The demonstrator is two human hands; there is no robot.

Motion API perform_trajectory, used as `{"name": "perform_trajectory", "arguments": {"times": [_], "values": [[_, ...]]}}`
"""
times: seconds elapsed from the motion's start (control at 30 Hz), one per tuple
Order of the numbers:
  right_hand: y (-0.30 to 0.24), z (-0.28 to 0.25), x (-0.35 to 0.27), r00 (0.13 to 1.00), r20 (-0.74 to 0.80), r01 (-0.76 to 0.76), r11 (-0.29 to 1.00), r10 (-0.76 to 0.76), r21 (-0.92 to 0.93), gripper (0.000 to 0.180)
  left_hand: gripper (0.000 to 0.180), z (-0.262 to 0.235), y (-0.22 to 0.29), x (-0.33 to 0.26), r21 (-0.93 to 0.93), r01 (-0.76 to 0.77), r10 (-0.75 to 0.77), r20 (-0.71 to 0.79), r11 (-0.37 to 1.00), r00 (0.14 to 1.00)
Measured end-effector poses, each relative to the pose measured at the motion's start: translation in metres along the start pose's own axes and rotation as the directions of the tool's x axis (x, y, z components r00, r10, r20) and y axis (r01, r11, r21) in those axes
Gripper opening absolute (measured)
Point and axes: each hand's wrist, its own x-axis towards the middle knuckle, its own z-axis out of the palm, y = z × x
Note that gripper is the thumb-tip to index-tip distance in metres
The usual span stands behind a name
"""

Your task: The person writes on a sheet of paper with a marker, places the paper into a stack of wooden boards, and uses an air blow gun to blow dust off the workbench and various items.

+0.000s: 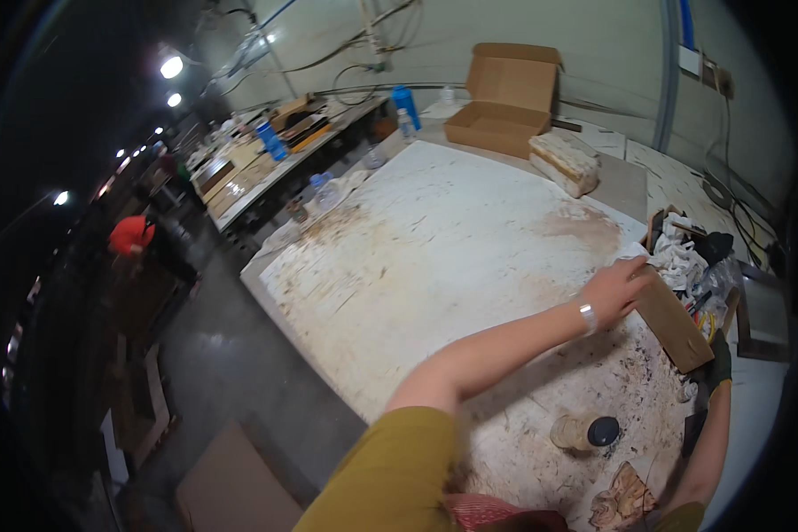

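A brown cardboard box [676, 321] stands tilted at the right side of the table, filled with mixed odds and ends. My left hand [616, 288], bare with a pale band at the wrist, reaches across and grips the box's far left corner, fingers bent over the rim. At the near right end of the box is my right hand [721, 362], in a dark glove, holding that end; its fingers are partly hidden. White crumpled plastic [680, 264], a dark item and some coloured handles show inside the box.
A stained white tabletop [434, 239] spreads ahead. A jar with a black lid [585, 432] and a brown crumpled scrap [625, 496] lie near me. Farther off are an open carton [496, 124], a pale block [565, 164] and blue bottles. A person in red [133, 235] bends at left.
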Motion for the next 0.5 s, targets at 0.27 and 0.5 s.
{"name": "perform_trajectory", "arguments": {"times": [0.27, 0.5], "values": [[-0.127, 0.059, -0.143, 0.861, -0.101, 0.491, 0.866, -0.499, -0.099, 0.037, 0.026, -0.145, 0.096, -0.392, -0.187, 0.895, -0.909, -0.181, 0.406, 0.375], [-0.197, 0.236, -0.351, 0.619, 0.479, 0.696, 0.717, -0.622, 0.031, 0.032, 0.019, -0.146, 0.204, -0.633, -0.166, 0.981, -0.901, -0.403, -0.102, -0.162]]}}
